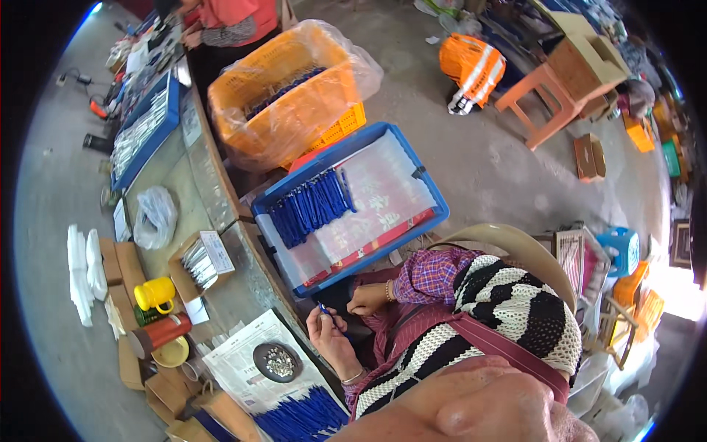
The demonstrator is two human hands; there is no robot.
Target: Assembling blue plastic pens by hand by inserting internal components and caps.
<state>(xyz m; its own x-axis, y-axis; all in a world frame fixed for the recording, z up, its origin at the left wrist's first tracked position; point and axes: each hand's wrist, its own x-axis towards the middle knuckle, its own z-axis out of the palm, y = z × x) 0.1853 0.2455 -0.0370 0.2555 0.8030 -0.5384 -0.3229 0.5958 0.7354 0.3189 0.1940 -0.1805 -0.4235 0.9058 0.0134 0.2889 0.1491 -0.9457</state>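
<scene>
My left hand (pixel 331 335) is held palm up over my lap and grips a thin blue pen part (pixel 323 309) between its fingers. My right hand (pixel 366 300) sits just beside it with curled fingers that touch the left hand's fingertips; I cannot tell if it holds anything. Both wrists wear bracelets, and a plaid sleeve covers the right arm. In front of the hands stands a blue crate (pixel 436 214) lined with printed plastic, with a row of blue pens (pixel 313 206) in it. On the table edge lies a newspaper (pixel 236 368) with a dark dish of small metal bits (pixel 276 362).
More blue pens (pixel 305 416) are piled on the newspaper. An orange basket (pixel 294 103) lined with a plastic bag stands behind the crate. On the table are a yellow mug (pixel 153 293), a brown flask (pixel 158 331) and a small cardboard box (pixel 202 261). Another person (pixel 236 22) works at the far end.
</scene>
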